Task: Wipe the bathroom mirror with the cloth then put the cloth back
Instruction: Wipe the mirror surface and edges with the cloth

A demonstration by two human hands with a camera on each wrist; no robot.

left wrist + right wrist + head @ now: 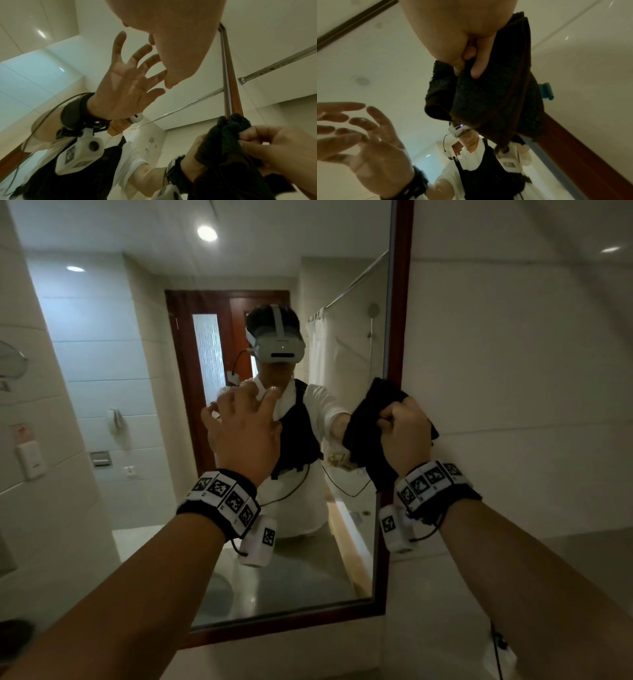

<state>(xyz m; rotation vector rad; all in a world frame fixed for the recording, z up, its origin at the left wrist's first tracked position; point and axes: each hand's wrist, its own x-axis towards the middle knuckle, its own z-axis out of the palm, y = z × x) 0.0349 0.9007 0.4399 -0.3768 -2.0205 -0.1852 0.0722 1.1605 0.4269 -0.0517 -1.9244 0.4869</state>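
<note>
Head view. One dark cloth [373,419] is gripped in the right hand [406,433], whose fingers are curled round the bunched fabric. The cloth is held against the right edge of the mirror [239,587], overlapping its dark red wooden frame [397,337], with a tail of fabric hanging below the fist. The left hand [239,433] is raised at the mirror's centre, well apart from the cloth, with fingers spread and nothing held; whether its fingertips touch the glass cannot be told. Two wristbands with black-and-white square markers are worn, one on each wrist. A person in a white headset is reflected in the glass. No readable writing is seen.

Left wrist view. The left hand [171,33] fills the top of the picture, and its reflection shows an open palm with five spread digits. At lower right the cloth [226,136] is pinched between the fingers of the right hand [278,148], directly before the frame [235,94].

Right wrist view. The cloth [489,101] hangs folded from the right hand [462,33], with one finger [479,65] laid on its near face. The fabric lies over the upper part of the frame [573,148]. The left hand [335,146] appears at far left, open and empty.
</note>
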